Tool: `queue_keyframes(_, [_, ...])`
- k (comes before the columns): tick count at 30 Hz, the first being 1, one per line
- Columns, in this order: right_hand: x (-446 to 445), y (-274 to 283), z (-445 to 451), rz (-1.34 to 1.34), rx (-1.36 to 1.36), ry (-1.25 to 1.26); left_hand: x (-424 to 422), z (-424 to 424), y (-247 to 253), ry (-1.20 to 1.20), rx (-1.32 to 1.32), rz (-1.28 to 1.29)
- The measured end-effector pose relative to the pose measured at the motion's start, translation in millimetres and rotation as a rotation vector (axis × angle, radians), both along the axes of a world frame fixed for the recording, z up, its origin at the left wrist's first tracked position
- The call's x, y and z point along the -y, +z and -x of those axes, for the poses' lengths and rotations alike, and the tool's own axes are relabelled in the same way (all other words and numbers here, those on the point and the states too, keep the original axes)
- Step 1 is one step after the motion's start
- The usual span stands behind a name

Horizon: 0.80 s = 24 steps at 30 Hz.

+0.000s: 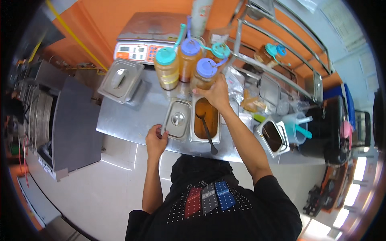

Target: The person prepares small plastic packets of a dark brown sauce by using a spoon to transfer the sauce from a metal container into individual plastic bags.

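My right hand (pixel 216 94) is wrapped around the lower part of a clear plastic bottle (pixel 201 82) with a purple lid (pixel 207 67). That bottle stands just behind a narrow steel food pan (pixel 219 137) of orange-brown sauce (pixel 212 112). A dark spoon (pixel 206 129) leans in the sauce, its handle over the pan's front rim. Left of this pan lies a steel lid (pixel 178 119) with a round knob. My left hand (pixel 156 141) has its thumb and bent fingers at the lid's front-left corner; whether it grips the lid is unclear.
Other lidded bottles (pixel 166 70) stand behind, before a weighing scale (pixel 132 51). A covered steel pan (pixel 121 79) sits left on the steel table (pixel 126 120). At right are a metal rack (pixel 268 70), plastic bags (pixel 253 101), an open dark-filled pan (pixel 272 137) and a clear jug (pixel 295 132).
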State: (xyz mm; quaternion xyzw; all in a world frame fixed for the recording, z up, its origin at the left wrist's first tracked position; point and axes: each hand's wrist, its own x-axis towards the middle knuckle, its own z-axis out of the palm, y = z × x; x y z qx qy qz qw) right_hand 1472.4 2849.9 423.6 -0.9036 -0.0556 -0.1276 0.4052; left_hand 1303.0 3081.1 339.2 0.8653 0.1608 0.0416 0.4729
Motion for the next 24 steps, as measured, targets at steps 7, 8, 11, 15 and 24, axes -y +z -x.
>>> queue_keyframes(7, [71.0, 21.0, 73.3, -0.207, -0.045, -0.156, -11.9, 31.1, 2.7, 0.168, 0.071, -0.105])
queue_keyframes(8, [83.2, 21.4, 88.5, -0.214, -0.004, -0.212, -19.0, 49.3, -17.3, 0.195, 0.146, -0.366])
queue_keyframes(11, [113.7, 18.1, 143.3, -0.107, 0.084, -0.32, -11.3, 86.8, -47.6, 0.628, -0.139, -0.39])
queue_keyframes(15, [137.8, -18.2, 225.9, 0.035, -0.191, -0.252, -20.0, 176.1, -149.9, 0.342, -0.463, 0.87])
queue_keyframes(24, [185.1, -86.5, 259.1, 0.527, 0.096, -0.031, 93.2, 123.8, 45.0, -0.296, -0.514, 0.335])
